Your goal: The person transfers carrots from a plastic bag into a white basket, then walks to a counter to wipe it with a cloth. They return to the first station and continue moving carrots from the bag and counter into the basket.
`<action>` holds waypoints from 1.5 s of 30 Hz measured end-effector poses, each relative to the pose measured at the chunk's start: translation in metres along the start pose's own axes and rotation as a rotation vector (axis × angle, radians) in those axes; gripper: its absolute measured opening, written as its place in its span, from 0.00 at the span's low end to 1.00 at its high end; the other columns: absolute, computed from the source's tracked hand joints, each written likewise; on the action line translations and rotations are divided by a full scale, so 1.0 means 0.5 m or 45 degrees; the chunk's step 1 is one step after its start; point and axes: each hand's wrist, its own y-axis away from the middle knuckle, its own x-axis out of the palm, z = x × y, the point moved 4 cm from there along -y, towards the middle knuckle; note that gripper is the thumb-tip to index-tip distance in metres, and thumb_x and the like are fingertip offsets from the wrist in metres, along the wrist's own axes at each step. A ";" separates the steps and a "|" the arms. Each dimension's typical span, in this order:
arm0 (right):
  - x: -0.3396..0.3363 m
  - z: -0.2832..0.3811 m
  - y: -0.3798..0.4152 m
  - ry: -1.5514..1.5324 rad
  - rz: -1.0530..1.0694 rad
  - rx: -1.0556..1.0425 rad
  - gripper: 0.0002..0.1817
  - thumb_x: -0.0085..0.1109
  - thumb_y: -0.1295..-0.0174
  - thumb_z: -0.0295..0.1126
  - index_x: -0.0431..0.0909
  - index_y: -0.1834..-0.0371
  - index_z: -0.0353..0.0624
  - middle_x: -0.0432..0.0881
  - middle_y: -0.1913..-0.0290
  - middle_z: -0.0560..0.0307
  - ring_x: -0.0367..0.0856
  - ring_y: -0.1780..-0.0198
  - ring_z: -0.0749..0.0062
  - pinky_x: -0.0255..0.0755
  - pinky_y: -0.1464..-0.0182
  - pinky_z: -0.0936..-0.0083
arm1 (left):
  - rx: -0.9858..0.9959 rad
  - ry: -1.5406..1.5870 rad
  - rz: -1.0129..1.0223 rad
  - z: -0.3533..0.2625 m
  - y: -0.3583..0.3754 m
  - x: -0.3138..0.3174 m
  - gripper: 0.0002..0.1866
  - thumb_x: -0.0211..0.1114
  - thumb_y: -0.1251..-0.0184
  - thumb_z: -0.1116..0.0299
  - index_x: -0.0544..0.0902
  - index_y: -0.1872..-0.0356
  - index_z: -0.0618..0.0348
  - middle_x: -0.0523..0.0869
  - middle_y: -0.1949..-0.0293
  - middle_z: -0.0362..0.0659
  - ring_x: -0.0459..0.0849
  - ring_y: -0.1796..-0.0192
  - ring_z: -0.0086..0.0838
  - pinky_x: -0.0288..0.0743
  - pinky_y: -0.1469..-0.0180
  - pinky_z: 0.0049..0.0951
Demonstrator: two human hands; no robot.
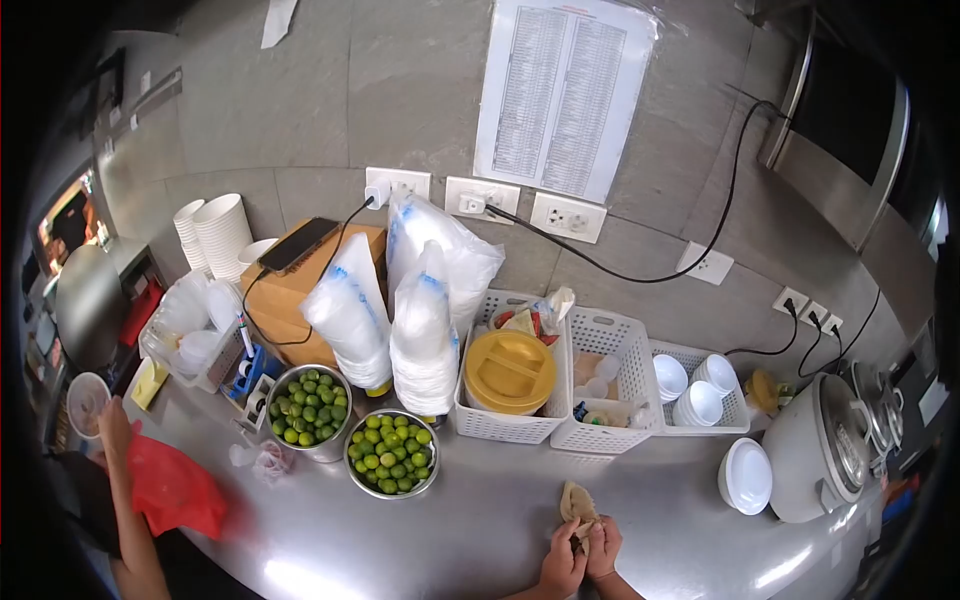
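At the bottom middle, close over the steel counter [500, 520], my left hand [562, 566] and my right hand [604, 546] are together. The fingers of both are closed on a crumpled tan cloth [577, 500], whose loose end sticks up beyond the fingertips. Its lower part is hidden in the hands. Beyond it stand a perforated white basket [602, 438] with small items and another basket [510, 428] holding a yellow-lidded container [510, 372].
Two metal bowls of limes [392, 455] [309, 405] stand left of the hands, before bagged white cups [425, 340]. At right are a lidded white bowl [746, 476] and a rice cooker [810, 450]. Another person's hand [115, 430] holds a clear container [88, 405] at far left.
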 end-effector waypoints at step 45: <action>-0.003 -0.006 0.005 0.018 -0.045 0.017 0.20 0.42 0.33 0.42 0.75 0.61 0.32 0.79 0.68 0.47 0.78 0.65 0.65 0.70 0.60 0.71 | 0.175 -0.055 -0.071 -0.023 -0.016 -0.004 0.20 0.49 0.33 0.71 0.67 0.40 0.60 0.69 0.41 0.55 0.69 0.39 0.48 0.63 0.39 0.37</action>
